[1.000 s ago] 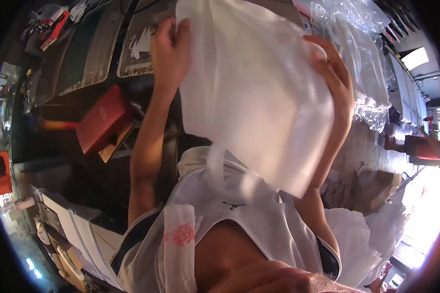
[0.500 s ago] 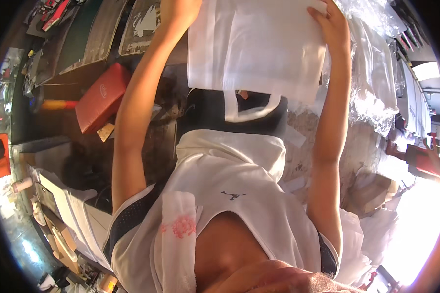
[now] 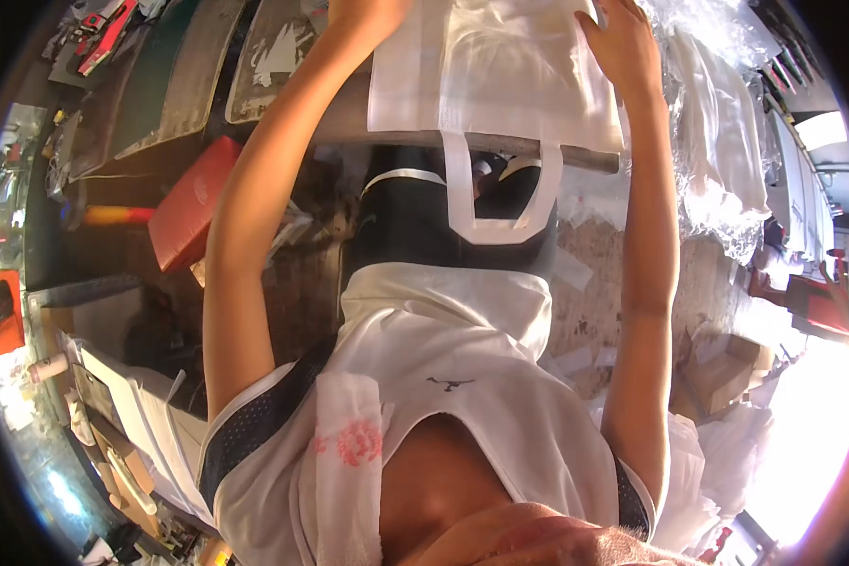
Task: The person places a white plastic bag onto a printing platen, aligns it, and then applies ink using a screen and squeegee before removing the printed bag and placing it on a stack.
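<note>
A white fabric tote bag (image 3: 509,85) lies across a flat board (image 3: 590,160) at the top of the head view. Its strap handle (image 3: 509,231) hangs off the near edge over my dark trousers. At the bag's left side is my left hand (image 3: 373,14), cut off by the frame's upper edge, so its fingers are hidden. My right hand (image 3: 624,47) rests at the bag's right edge, thumb apart and fingers stretched out over the fabric. The far part of the bag lies outside the frame.
Left of my forearm sits a red box (image 3: 193,203), beside a yellow and red handle (image 3: 113,215). Framed panels (image 3: 174,80) lean at the upper left. Clear plastic wrap with white material (image 3: 717,132) fills the right side. An opened cardboard box (image 3: 726,373) is lower right.
The bag has moved away from me and settled on the board, whose front edge now shows. Its handle swung straight toward me. My left hand shifted slightly right, my right slightly left.
</note>
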### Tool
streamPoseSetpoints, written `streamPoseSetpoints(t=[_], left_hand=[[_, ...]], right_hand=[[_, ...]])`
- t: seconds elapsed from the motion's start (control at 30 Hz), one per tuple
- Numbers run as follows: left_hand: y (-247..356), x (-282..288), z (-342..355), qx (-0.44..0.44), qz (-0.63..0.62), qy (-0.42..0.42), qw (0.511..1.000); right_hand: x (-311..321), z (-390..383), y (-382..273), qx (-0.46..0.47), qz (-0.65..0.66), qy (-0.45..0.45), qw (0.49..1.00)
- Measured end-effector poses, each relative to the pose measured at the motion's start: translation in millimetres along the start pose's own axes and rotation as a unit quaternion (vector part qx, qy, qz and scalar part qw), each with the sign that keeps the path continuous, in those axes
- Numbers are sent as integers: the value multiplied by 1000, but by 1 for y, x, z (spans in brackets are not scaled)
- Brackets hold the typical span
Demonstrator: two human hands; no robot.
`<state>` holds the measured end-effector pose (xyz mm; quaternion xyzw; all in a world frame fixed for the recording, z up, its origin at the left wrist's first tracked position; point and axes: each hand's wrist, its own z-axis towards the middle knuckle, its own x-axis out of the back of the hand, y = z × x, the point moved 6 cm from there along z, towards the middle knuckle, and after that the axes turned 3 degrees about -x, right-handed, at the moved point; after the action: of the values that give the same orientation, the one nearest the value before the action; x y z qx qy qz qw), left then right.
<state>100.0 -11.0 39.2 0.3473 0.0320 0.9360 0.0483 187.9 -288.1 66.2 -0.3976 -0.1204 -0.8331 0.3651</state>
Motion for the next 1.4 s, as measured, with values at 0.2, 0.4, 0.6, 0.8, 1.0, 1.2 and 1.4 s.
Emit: streamPoseSetpoints(t=[0.2,0.4,0.6,0.8,1.0,1.2,1.4], left_hand=[[79,81,-46,-99,-215,-82,968],[108,83,-104,-159,-223,-227,935],[96,83,-118,-155,-230,-281,919],[85,79,-118,-133,-266,-264,918],[89,79,-119,-111,-241,-230,936],[91,79,-118,-109,-276,-244,923],[84,80,-120,-76,-299,-250,918]], right_hand=[[38,-64,-68,40,201,-127,970],[67,-95,-45,-17,172,-102,980],[57,-128,-77,16,193,-171,966],[50,-138,-80,14,175,-138,975],[55,-116,-56,-17,336,-171,926],[-15,-126,93,-178,137,-142,964],[-50,-154,87,-88,64,-145,983]])
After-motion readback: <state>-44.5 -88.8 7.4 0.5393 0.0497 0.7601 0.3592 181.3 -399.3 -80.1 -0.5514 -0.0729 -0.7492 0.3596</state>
